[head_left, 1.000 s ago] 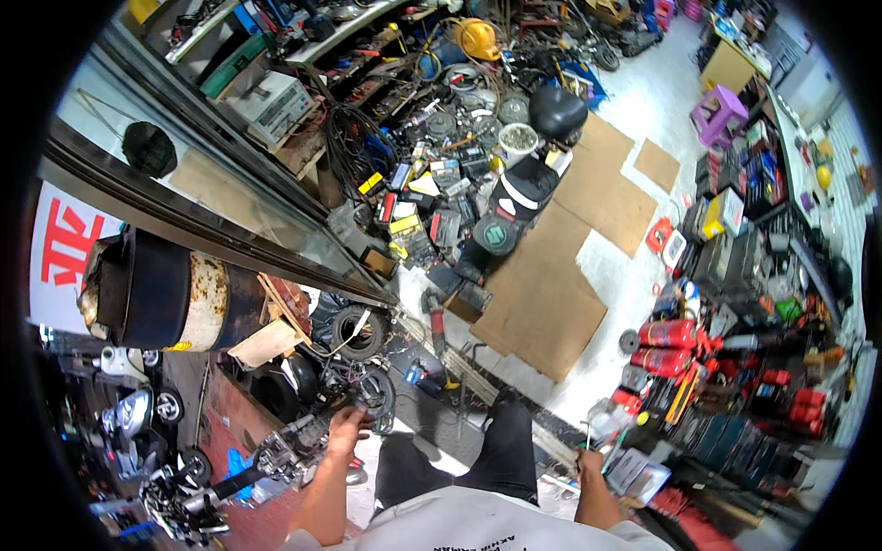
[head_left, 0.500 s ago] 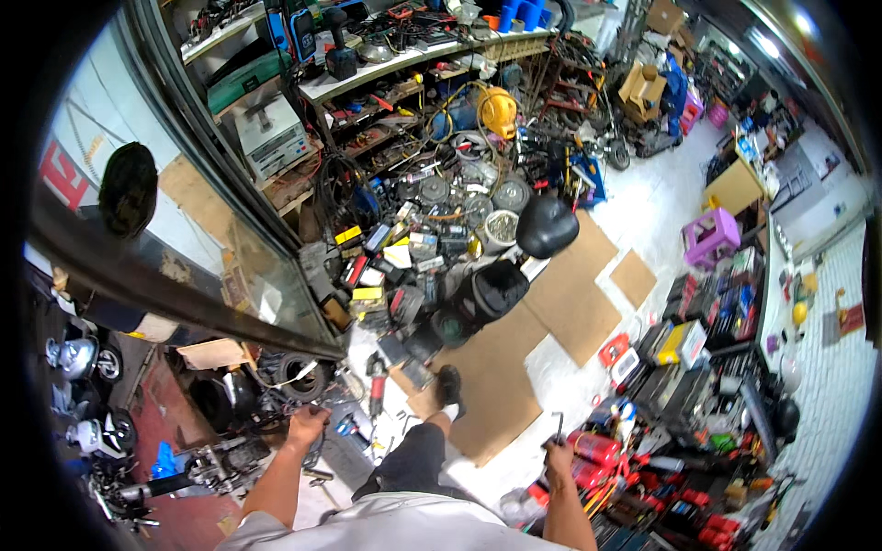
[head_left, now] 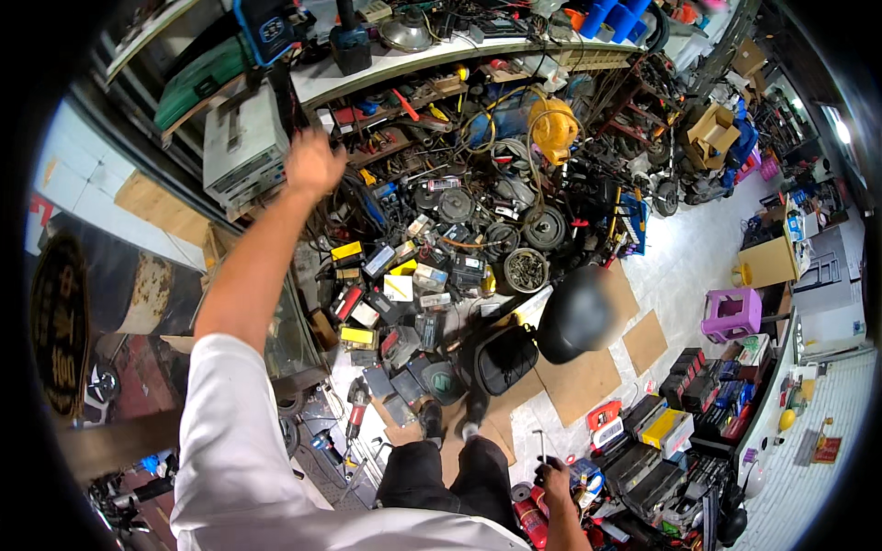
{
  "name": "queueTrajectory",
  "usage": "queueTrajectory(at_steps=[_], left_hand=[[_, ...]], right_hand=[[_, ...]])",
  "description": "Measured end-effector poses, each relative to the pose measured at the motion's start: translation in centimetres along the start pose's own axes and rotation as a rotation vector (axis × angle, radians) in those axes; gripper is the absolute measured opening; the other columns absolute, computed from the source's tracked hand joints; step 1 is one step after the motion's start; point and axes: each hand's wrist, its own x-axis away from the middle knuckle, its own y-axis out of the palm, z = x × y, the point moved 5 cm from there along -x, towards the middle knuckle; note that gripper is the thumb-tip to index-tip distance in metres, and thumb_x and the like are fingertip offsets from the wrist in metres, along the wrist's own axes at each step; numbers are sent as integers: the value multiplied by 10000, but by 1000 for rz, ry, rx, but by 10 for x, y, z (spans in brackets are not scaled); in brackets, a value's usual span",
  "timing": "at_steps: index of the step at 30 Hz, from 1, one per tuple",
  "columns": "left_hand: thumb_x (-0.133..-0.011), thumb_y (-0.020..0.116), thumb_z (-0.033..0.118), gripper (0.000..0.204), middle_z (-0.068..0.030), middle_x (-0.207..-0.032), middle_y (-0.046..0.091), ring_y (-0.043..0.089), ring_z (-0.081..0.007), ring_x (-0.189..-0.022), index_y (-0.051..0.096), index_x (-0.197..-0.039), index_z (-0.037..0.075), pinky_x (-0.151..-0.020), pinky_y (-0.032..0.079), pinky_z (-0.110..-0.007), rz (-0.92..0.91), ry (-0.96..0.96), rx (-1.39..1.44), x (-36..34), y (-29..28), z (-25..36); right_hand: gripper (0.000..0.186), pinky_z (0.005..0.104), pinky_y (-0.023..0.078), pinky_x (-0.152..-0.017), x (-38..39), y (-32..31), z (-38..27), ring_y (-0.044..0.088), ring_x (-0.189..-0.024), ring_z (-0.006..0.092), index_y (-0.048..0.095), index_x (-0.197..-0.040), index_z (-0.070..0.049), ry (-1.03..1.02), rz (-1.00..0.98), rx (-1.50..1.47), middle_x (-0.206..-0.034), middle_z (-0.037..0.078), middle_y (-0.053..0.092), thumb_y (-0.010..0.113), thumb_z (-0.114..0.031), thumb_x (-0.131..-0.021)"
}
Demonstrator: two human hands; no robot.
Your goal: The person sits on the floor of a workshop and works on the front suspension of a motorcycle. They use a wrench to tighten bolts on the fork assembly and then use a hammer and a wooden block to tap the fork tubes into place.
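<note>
My left hand (head_left: 314,163) is raised at the cluttered shelving, beside a grey boxy machine (head_left: 243,142) and near the white shelf edge (head_left: 322,84); its fingers are motion-blurred, and whether it touches anything is unclear. Low at the right, my right hand (head_left: 553,477) grips a thin L-shaped metal tool (head_left: 543,445), pointing upward. Batteries, discs and a bucket of small metal parts (head_left: 525,270) crowd the floor below the shelves. A black seat (head_left: 504,357) and a rounded black piece (head_left: 571,314) lie in front of them.
Cardboard sheets (head_left: 645,343) cover part of the white floor. At the right are a purple stool (head_left: 730,312), stacked toolboxes (head_left: 663,429) and red extinguishers (head_left: 533,522). A glass door frame (head_left: 308,363) stands at the left; a red angle grinder (head_left: 356,413) lies by my feet.
I have stepped inside past the door frame onto the cardboard. My left hand has risen from low beside the scrap parts to the shelving. My right hand still holds the metal tool.
</note>
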Motion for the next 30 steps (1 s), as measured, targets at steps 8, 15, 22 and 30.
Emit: queueTrajectory(at_steps=[8,15,22,30], left_hand=[[-981,510,376,422,-208,-1259,654,603,-422,-1186,665,-1179,37,-1034,475,-490,86,-76,-151,-221,72,-39],[-984,488,366,471,-238,-1286,603,545,-437,-1216,641,-1227,-8,-1039,441,-504,287,68,-454,-210,91,-80],[-951,538,268,328,-207,-1117,616,579,-439,-1061,626,-1134,10,-930,462,-538,327,360,-199,-236,93,-53],[-944,535,207,240,-201,-999,603,589,-435,-937,622,-1070,21,-853,478,-510,242,329,-164,-229,91,-63]], right_hand=[[226,309,439,-573,-155,238,-222,566,-635,118,675,-854,-18,-188,-505,275,-709,49,649,715,-221,-944],[313,419,547,-712,-370,503,-347,728,-810,301,757,-950,-57,-472,-595,576,-852,157,744,699,-362,-909],[300,410,554,-743,-511,732,-514,697,-793,278,672,-1044,-3,-975,-238,687,-962,128,747,728,-231,-857],[287,412,575,-865,-453,867,-516,725,-1020,315,763,-1108,-141,-1305,-196,1370,-1128,123,750,652,-217,-854]])
